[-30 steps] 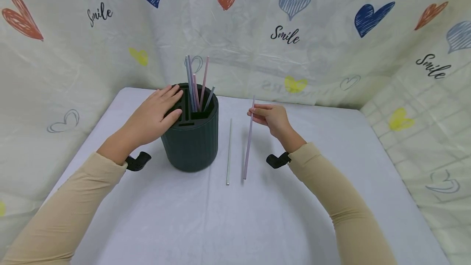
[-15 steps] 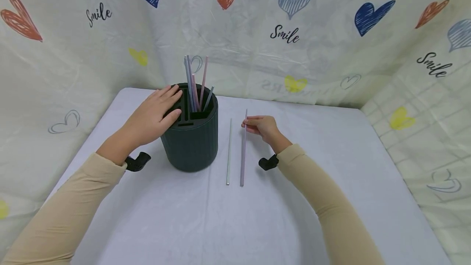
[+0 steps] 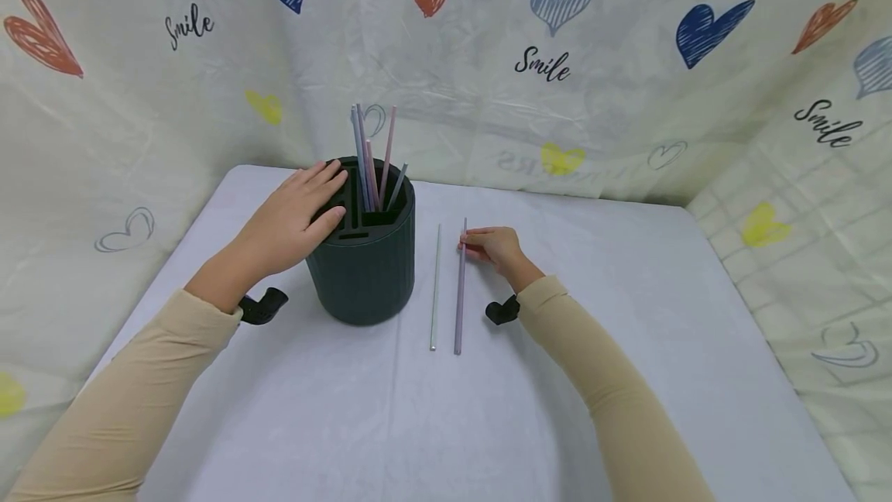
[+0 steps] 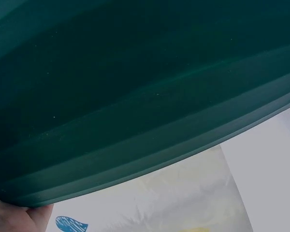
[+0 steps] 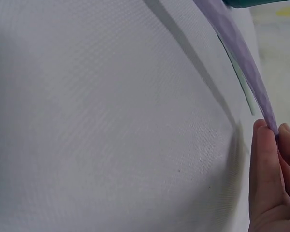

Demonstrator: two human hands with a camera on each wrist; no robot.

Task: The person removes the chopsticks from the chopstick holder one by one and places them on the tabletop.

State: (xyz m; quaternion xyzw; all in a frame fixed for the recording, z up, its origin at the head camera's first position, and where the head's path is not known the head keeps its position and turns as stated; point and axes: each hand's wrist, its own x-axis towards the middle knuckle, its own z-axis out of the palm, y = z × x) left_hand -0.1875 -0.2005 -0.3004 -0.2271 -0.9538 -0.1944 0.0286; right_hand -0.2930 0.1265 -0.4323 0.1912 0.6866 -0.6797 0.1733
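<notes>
A dark green utensil holder [image 3: 365,277] stands upright on the table, with several purple, pink and blue-grey straws [image 3: 369,153] leaning in its open compartment. My left hand [image 3: 296,211] rests on the holder's top at the left, fingers extended over slots that it partly covers. In the left wrist view the holder's ribbed wall [image 4: 150,96] fills most of the picture. Between thumb and fingers, my right hand [image 3: 493,248] pinches a purple straw [image 3: 460,300] near its far end. Its shadow lies apart from it in the right wrist view. A pale green straw [image 3: 435,289] lies just left of it.
A white cloth covers the table [image 3: 418,432]. Behind and beside it hangs a pale curtain [image 3: 460,99] printed with hearts and words. The holder stands left of the two straws.
My right hand has moved left and toward me, lowering the purple straw alongside the green one. My left hand and the holder have stayed in place.
</notes>
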